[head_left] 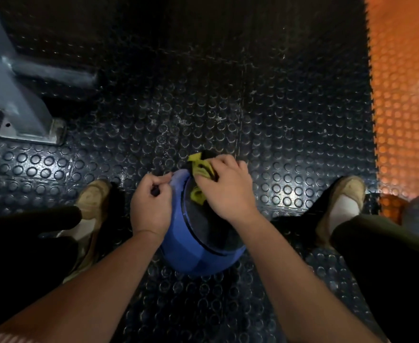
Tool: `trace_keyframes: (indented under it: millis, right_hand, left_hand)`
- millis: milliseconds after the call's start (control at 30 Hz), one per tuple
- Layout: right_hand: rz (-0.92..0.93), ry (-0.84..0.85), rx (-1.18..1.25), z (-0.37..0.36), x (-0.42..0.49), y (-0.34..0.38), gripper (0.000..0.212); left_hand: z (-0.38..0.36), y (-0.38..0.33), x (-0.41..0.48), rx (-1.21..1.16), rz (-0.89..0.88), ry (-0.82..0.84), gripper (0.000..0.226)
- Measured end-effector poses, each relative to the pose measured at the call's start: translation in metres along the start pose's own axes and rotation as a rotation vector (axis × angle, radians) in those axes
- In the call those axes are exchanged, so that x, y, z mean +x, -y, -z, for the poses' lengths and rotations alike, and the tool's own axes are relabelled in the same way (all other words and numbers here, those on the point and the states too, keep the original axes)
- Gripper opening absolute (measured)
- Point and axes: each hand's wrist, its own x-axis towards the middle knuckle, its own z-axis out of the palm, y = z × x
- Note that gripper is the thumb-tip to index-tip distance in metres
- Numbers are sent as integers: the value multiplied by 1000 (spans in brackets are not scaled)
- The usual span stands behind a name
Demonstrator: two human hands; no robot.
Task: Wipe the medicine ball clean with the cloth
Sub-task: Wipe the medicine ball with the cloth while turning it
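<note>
The ball (191, 253) is set on the floor (228, 107), its top hidden by hands. The cloth (198, 167), mostly covered, is gripped by the right hand (225, 186) on the ball. The left hand (151, 204) is curled at the ball's side; whether anything is held cannot be told.

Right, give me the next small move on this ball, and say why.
Probably draw the cloth toward the body across the dark panel. The right hand bunches it on the far top of the medicine ball, the near part of the panel lies uncovered, and the left hand rests against the blue side to steady it.
</note>
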Motion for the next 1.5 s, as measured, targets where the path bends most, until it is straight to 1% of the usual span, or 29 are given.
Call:
trace_keyframes:
  millis: [33, 100, 133, 167, 233, 300, 367, 467, 500, 567, 633, 667, 700, 733, 767, 833, 867, 900, 967, 1033, 1100, 1133, 1200, 1300, 1333, 1367, 1400, 1467, 1500]
  right_hand:
    - [-102, 0, 128, -1, -2, -14, 35]
    - [-441, -83, 546, -6, -3, -48, 35]
    - [-623, -89, 761, -8, -7, -60, 36]
    - [-772, -54, 905, -12, -10, -71, 40]
    - [-956, 5, 1023, -19, -7, -86, 42]
    - [-1026, 50, 1069, -19, -2, -89, 42]
    - [-953, 73, 1032, -16, 7, -82, 46]
    - [-692, 37, 919, -5, 22, -59, 37]
    - [-607, 32, 817, 1, 23, -48, 38]
    - [-377, 89, 453, 12, 20, -26, 45]
    - [-157, 96, 33, 18, 9, -11, 36]
    - [-65, 91, -79, 18, 4, -8, 34]
    - [-7, 103, -101, 18, -1, -8, 34]
    - [34, 132, -46, 18, -6, -9, 35]
    - [15, 155, 95, 18, -8, -13, 35]
    - [-177, 133, 459, 20, -7, -22, 22]
    - [-283, 104, 555, 21, -4, -28, 13]
    - [-375, 82, 565, 22, 1, -35, 9]
    - [-544, 70, 624, 22, 7, -49, 14]
    - [-708, 114, 787, 20, 13, -59, 30]
    - [-757, 174, 876, 21, 19, -58, 38]
    - [-744, 208, 855, 21, 22, -58, 40]
    - [-654, 251, 687, 22, 28, -54, 40]
    - [-437, 258, 467, 23, 27, -37, 28]
    - [-347, 241, 386, 23, 22, -31, 26]
    - [-244, 224, 290, 22, 17, -27, 29]
    - [-143, 211, 186, 21, 11, -22, 35]
    - [31, 202, -20, 18, 1, -15, 45]
    - [116, 205, -101, 16, -5, -11, 45]
  left_hand:
    - [2, 1, 0, 0, -1, 15, 25]
    - [5, 2, -2, 15, -11, 36, 23]
    - [6, 3, -3, 19, -11, 39, 21]
    - [7, 4, -5, 20, -13, 41, 21]
    - [8, 4, -6, 26, -22, 49, 21]
    - [6, 4, -9, 18, -24, 38, 21]
    - [2, 1, -10, 8, 12, -15, 21]
    - [-7, -3, -14, -9, 65, -91, 17]
    - [-11, -4, -17, -13, 81, -100, 13]
    - [-20, -4, -29, -20, 96, -127, 8]
    - [-27, 3, -42, -50, 90, -185, 13]
    - [-30, 8, -48, -88, 85, -218, 15]
    - [-33, 12, -54, -132, 82, -241, 17]
    - [-33, 16, -58, -167, 80, -258, 17]
    - [-33, 18, -60, -189, 80, -264, 18]
    - [-30, 20, -59, -206, 91, -235, 18]
    - [-28, 19, -57, -205, 93, -203, 18]
    - [-25, 19, -54, -196, 89, -167, 19]
    - [-23, 17, -46, -165, 71, -99, 17]
    - [-22, 17, -44, -130, 34, -62, 15]
    - [-23, 17, -44, -114, 2, -52, 15]
    - [-23, 17, -44, -109, -3, -48, 14]
    - [-23, 18, -42, -58, -34, -36, 14]
    - [-19, 16, -39, 124, -169, 54, 50]
    - [-18, 14, -38, 186, -215, 76, 55]
    - [-17, 11, -36, 225, -248, 90, 52]
    - [-17, 8, -35, 239, -243, 82, 41]
    - [-20, -3, -35, 181, -115, -3, 12]
    - [-22, -8, -36, 178, -40, -61, 11]
